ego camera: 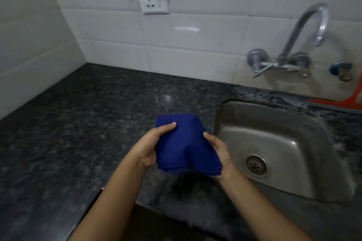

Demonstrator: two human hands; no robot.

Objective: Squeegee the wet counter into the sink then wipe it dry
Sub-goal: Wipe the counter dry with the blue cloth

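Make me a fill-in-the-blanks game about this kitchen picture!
1. Both hands, the left hand and the right hand, hold a folded cloth coloured ____.
2. The orange squeegee lies on the counter behind the ____.
3. The curved metal tap is fixed to the tiled ____.
4. The round drain sits at the bottom of the ____.

Missing words: blue; sink; wall; sink

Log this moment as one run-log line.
phase: wipe stage starting | left hand and right hand: both holding folded blue cloth above counter | squeegee: set down behind sink
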